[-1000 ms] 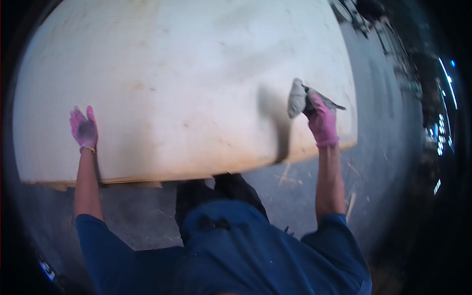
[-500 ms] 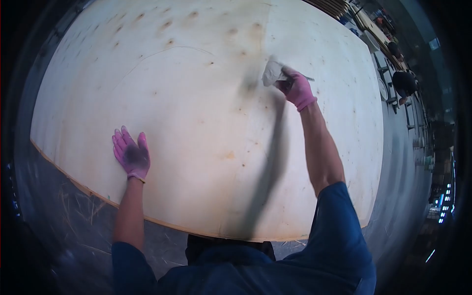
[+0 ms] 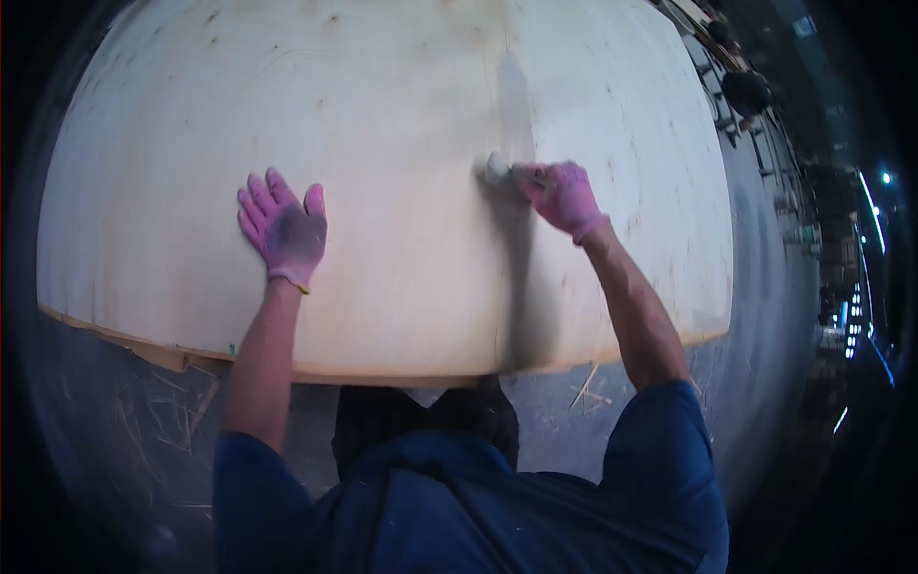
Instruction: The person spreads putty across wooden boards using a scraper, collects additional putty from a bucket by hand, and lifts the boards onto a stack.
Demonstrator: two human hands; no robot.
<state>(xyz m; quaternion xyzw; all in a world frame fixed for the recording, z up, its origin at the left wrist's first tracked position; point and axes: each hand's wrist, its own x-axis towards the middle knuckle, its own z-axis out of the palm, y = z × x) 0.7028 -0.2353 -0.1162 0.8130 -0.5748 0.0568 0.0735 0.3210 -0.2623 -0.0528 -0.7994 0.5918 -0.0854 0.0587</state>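
Plywood [image 3: 402,287] fills the upper and middle parts of the frame, a broad pale sheet dotted with small brown knots, its near edge running across below the centre, a little ragged toward the lower left. Right of centre, the right hand [image 3: 567,199], in a pink glove, has its grip closed around a tool [image 3: 498,169] whose pale, rounded-looking end points toward the left of the frame. That end is blurred, and it is hard to tell whether it touches the wood. Just above it, a greyish streak [image 3: 514,105] runs up the sheet toward the top of the frame, narrowing at its far end. A soft, dark shadow [image 3: 521,287] stretches from the tool down to the near edge.

Left of centre, the left hand [image 3: 290,230], gloved in pink too, holds nothing: its fingers are spread and pointing up the frame, with the thumb out to the right and a dark smudge across the back of the glove. It lies over the sheet, well apart from the tool; contact with the wood cannot be made out.

Thin wooden strips [image 3: 591,390] litter the grey floor [image 3: 612,435] below the edge. In the upper right, a person in dark clothing [image 3: 746,93] shows small beyond the sheet.
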